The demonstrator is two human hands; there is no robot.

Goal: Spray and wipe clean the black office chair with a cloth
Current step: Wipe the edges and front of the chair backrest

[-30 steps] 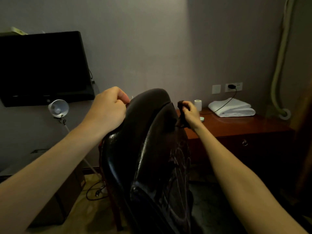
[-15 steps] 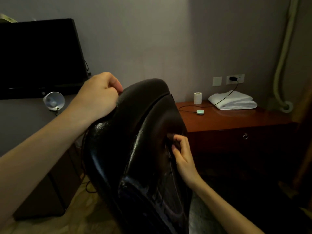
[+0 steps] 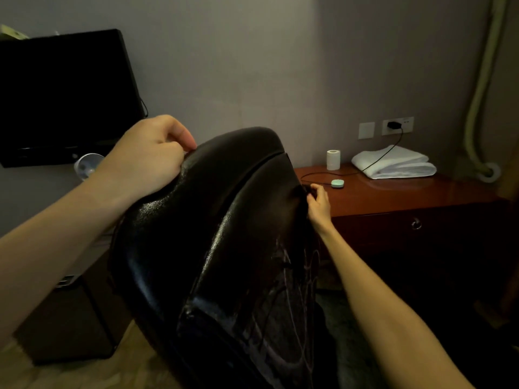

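The black office chair [image 3: 213,234] fills the middle of the view, its glossy backrest tilted toward me. My left hand [image 3: 146,155] grips the top left edge of the backrest with curled fingers. My right hand [image 3: 317,202] is at the right edge of the backrest, fingers pinching a dark cloth [image 3: 302,190] against the leather. The cloth is almost lost against the black chair. No spray bottle is in view.
A wooden desk [image 3: 398,197] stands to the right with a folded white towel [image 3: 393,164], a small white roll [image 3: 333,160] and a mint-green device [image 3: 337,183] on a cable. A black monitor [image 3: 64,96] sits at left, a white lamp [image 3: 87,164] below it.
My right hand went down the right edge of the backrest with the cloth, then back up toward the top. My left hand kept its grip on the top edge.
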